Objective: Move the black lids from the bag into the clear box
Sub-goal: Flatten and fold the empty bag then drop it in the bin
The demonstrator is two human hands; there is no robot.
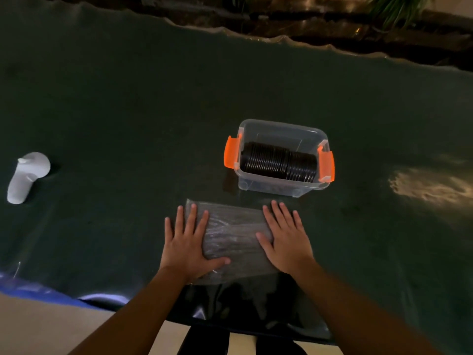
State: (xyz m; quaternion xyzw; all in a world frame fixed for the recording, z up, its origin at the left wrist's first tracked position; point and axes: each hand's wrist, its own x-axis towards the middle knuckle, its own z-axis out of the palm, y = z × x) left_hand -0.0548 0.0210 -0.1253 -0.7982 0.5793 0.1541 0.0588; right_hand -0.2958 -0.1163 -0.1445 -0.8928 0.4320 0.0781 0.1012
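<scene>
A clear box (276, 187) with orange latches stands on the dark green table, holding a long row of black lids (279, 161) lying on their sides. In front of it a flat, clear plastic bag (235, 234) lies on the table and looks flattened. My left hand (188, 242) rests palm down on the bag's left end, fingers spread. My right hand (286, 238) presses flat on its right end, fingers apart. Neither hand holds a lid.
A white handheld controller (27, 175) lies at the far left of the table. The near table edge (102, 301) runs just below my forearms. A bright patch of light (430, 185) falls at the right. Plants and dark ground lie beyond the far edge.
</scene>
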